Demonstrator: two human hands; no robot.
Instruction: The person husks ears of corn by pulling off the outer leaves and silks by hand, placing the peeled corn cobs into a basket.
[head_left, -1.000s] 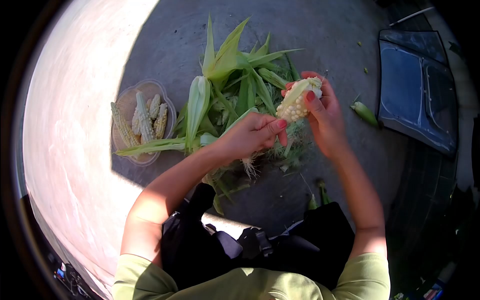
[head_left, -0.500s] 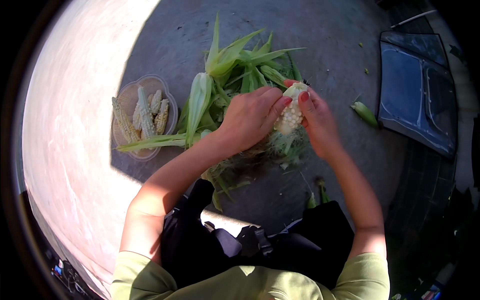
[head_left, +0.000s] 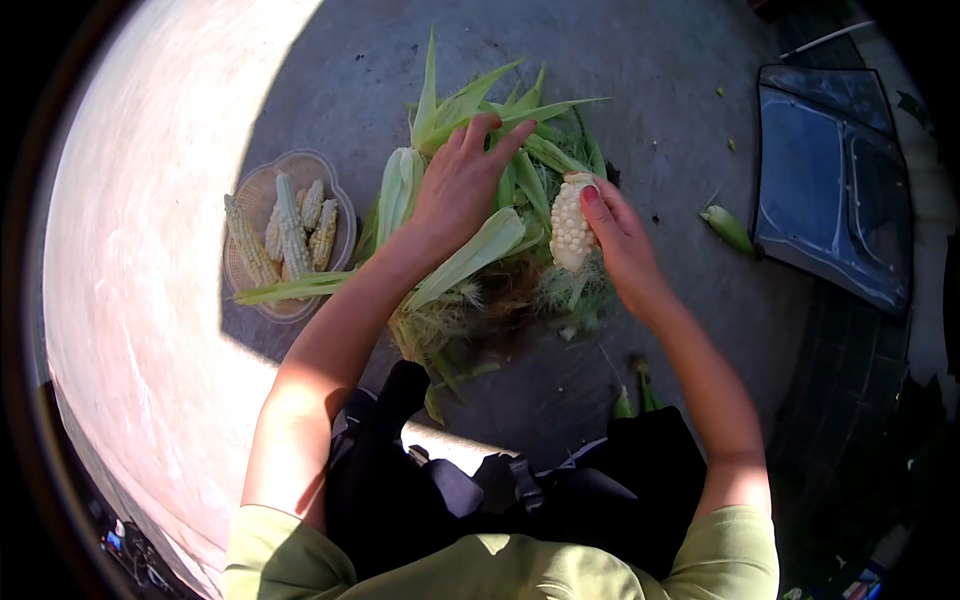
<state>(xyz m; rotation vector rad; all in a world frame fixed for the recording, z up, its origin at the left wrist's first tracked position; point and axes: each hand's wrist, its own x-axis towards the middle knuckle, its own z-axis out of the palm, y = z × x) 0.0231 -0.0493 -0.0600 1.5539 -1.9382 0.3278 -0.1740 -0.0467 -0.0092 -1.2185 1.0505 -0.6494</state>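
My right hand (head_left: pixel 622 236) is closed round a short, pale ear of corn (head_left: pixel 573 222), thumb on its kernels, at the right of the husk pile. Over the green husks (head_left: pixel 400 185) my left hand (head_left: pixel 462 178) has its fingers spread, and nothing shows in its grasp. Below that hand a loose pale husk leaf (head_left: pixel 475 258) lies on the near side of the pile, above tangled corn silk (head_left: pixel 440 325). Left of the pile, a scalloped plastic basket (head_left: pixel 345 208) contains several husked ears (head_left: pixel 292 230).
An unhusked ear (head_left: pixel 729 229) lies on the concrete floor (head_left: pixel 680 60) at the right, beside a dark framed panel (head_left: pixel 835 185). Green stalk ends (head_left: pixel 646 388) stand near my dark-clothed knee. A long husk leaf (head_left: pixel 290 290) reaches over the basket's near edge.
My left hand has moved from the ear up and left over the husks, its fingers opening. The right hand still holds the ear, now with less husk on it.
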